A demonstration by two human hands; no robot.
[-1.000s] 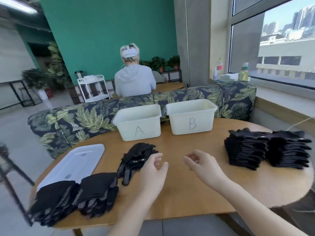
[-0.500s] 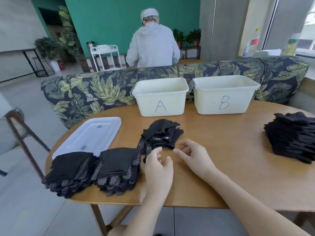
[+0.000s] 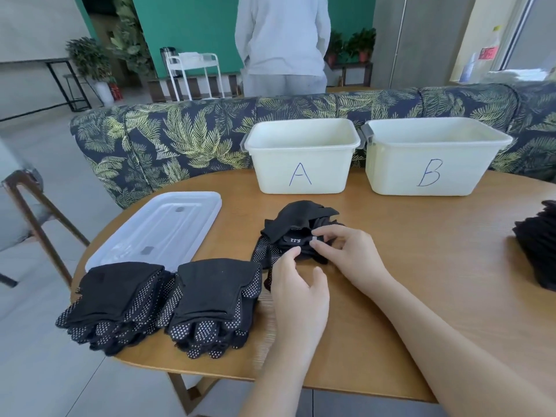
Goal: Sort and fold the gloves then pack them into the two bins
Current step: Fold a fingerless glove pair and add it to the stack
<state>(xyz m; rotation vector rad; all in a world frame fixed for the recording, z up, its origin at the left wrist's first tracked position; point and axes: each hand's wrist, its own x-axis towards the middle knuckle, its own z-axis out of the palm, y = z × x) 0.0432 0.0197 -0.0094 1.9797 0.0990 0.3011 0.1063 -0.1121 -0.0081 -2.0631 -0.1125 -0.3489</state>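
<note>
Two bare hands meet over a small loose heap of black gloves with white dots (image 3: 296, 233) in the middle of the round brown wooden worktop (image 3: 421, 266). The right hand (image 3: 350, 257) has its fingers bent and pinches the top of the heap by a small white label. The left hand (image 3: 298, 291) touches the near edge of the same heap with its fingertips, and its fingers curl a little; I cannot tell if it really grips the cloth.

Behind the heap stand two cream plastic bins, side by side and almost touching. The bin marked A (image 3: 302, 156) is on the left and the bin marked B (image 3: 433, 158) is on the right. Nothing shows inside them from here.

Near the left edge of the worktop lie two neat stacks of folded black dotted gloves, the far-left stack (image 3: 114, 302) and the stack next to it (image 3: 215, 305), just beside each other. A clear plastic lid (image 3: 159, 230) lies flat behind them. At the far right edge sits a tall pile of black gloves (image 3: 538, 245), partly cut off.

Past the worktop runs a dark sofa with a green leaf print (image 3: 180, 136). Behind it stands a person in a grey top (image 3: 282, 40), next to a white wire cart (image 3: 195, 73) and some green pot plants (image 3: 90, 61).
</note>
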